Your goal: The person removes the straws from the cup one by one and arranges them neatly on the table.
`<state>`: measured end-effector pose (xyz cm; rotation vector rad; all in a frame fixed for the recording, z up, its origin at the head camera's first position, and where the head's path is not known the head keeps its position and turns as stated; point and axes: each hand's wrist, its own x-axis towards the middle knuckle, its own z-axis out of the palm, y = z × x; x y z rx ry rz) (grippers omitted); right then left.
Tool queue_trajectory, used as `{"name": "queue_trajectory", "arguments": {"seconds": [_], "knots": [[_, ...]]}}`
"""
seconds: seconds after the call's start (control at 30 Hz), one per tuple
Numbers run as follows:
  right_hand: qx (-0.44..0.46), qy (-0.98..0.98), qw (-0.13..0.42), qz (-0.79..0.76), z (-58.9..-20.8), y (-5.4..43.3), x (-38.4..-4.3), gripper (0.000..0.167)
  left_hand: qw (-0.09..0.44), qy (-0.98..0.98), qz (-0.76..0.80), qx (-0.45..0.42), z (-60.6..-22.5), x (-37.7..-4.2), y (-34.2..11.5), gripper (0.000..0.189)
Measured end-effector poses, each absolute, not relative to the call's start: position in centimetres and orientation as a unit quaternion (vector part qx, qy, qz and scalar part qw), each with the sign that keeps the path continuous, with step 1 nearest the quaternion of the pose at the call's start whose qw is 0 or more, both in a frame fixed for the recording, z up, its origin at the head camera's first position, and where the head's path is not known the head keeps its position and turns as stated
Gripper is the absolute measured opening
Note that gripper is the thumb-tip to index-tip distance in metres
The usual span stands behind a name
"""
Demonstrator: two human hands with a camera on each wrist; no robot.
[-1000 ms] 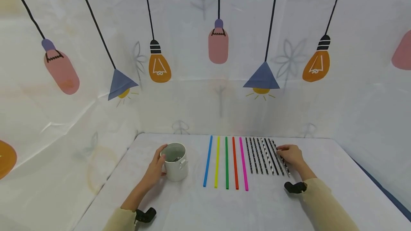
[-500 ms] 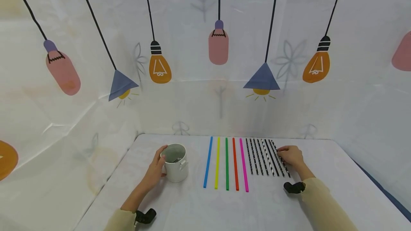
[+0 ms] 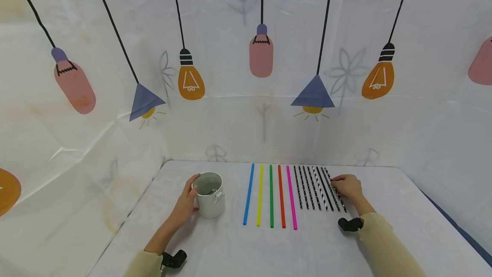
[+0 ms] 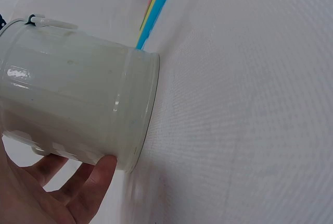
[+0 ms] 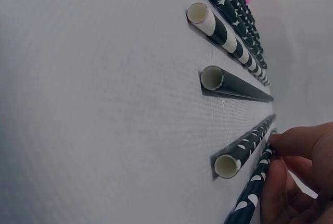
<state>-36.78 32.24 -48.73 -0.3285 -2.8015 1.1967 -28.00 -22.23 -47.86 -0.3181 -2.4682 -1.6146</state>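
My left hand (image 3: 185,203) holds a small white metal pail (image 3: 210,207) upright on the table, its fingers and thumb spread round the left side. Small things lie inside the pail, too small to make out. At the right end of a row of black-and-white patterned paper straws, my right hand (image 3: 347,186) pinches the outermost straw (image 5: 253,190), black with white spots, between thumb and fingers. This straw lies along the table, close to a similar spotted straw (image 5: 244,151). Farther left in the right wrist view are a plain black straw (image 5: 239,84) and a striped straw (image 5: 226,37).
Between the pail and the patterned straws lie coloured sticks side by side: blue (image 3: 249,195), yellow (image 3: 259,195), green (image 3: 271,195), red (image 3: 282,195) and pink (image 3: 291,195). A white sheet (image 3: 246,127) printed with lamps hangs behind the white table (image 3: 230,251).
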Motion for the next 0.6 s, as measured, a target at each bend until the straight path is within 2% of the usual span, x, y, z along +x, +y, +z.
{"name": "queue_trajectory", "arguments": {"seconds": [0.6], "knots": [[-0.116,-0.909,0.032,0.399,-48.67,32.2,-36.87,0.032,0.084,-0.825,-0.549,-0.104,-47.83,-28.05,-22.29,0.043]]}}
